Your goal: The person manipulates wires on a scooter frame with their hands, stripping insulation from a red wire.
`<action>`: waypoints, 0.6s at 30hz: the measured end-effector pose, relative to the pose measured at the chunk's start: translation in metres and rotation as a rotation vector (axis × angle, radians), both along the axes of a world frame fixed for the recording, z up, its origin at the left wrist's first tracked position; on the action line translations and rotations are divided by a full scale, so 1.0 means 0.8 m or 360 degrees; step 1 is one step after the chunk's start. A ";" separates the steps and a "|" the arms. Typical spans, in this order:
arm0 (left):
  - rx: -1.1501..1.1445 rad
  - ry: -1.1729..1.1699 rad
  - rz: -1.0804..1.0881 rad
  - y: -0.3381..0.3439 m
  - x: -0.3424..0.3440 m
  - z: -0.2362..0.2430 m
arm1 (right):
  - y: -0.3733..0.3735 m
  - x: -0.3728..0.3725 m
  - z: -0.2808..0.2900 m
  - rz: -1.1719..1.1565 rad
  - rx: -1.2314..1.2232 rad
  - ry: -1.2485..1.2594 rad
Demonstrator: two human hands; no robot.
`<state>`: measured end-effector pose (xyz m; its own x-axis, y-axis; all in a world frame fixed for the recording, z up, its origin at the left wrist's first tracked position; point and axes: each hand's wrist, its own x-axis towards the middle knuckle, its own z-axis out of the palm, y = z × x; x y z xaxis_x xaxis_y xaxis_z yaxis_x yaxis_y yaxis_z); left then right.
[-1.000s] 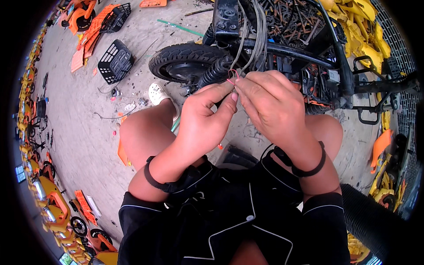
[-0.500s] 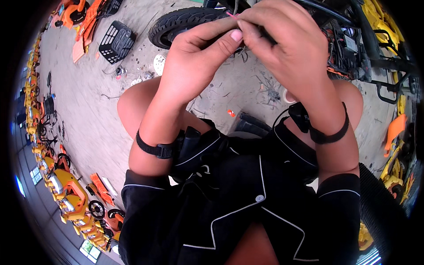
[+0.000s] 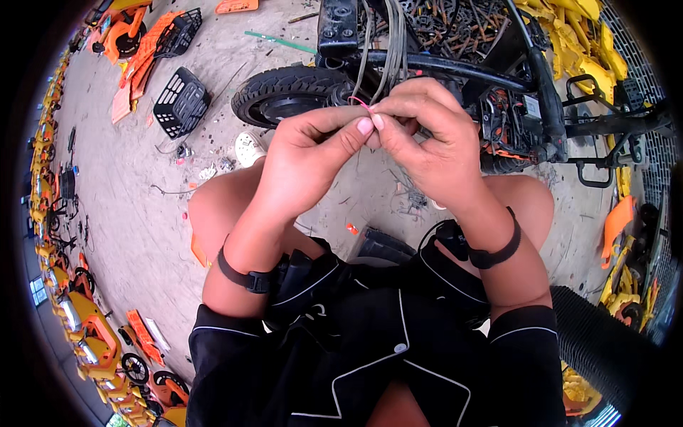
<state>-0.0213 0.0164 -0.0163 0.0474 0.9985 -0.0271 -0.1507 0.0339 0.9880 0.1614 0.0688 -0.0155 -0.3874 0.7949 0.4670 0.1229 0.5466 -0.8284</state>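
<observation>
A thin pink wire [image 3: 361, 103] runs between the fingertips of my left hand [image 3: 306, 156] and my right hand [image 3: 434, 146], which meet just in front of a black bike frame [image 3: 455, 62]. Both hands are closed in a pinch on it, thumb tips nearly touching; whatever else sits between the fingertips is hidden. Grey cables [image 3: 395, 39] hang from the frame down behind my fingers. The black rear tire [image 3: 274, 89] lies beyond my left hand, and exposed wiring [image 3: 501, 121] is in the frame beside my right hand.
On the concrete floor [image 3: 128, 242] are a black basket [image 3: 181, 99], orange panels [image 3: 142, 71] and scattered bits. Yellow body parts [image 3: 569, 35] and a pile of metal pieces [image 3: 462, 25] lie behind the frame. Rows of yellow-orange bikes [image 3: 85, 320] line the left; a dark ribbed object [image 3: 590, 334] is at lower right.
The view shifted and came back, hands dropping from the top edge since half a second ago. Compared with a second ago, both hands sit slightly higher and further left; the pink wire's loop looks straighter.
</observation>
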 end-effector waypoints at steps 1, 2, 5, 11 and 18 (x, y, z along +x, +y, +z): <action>-0.0008 0.0043 0.0019 0.001 0.001 -0.001 | 0.000 0.001 -0.002 0.0021 -0.0081 0.0019; -0.0016 0.0085 0.0038 0.002 0.003 -0.003 | 0.001 0.003 -0.003 0.0042 -0.0162 0.0039; 0.0022 0.0190 0.0141 0.001 0.010 -0.004 | 0.001 0.008 -0.001 0.0024 -0.0188 -0.0029; 0.0341 0.0629 0.0295 -0.002 0.012 -0.007 | 0.004 0.009 0.034 -0.0044 0.0712 -0.0510; 0.0366 0.0745 0.0115 -0.004 0.005 -0.003 | 0.006 0.014 0.018 -0.0013 0.0940 -0.0770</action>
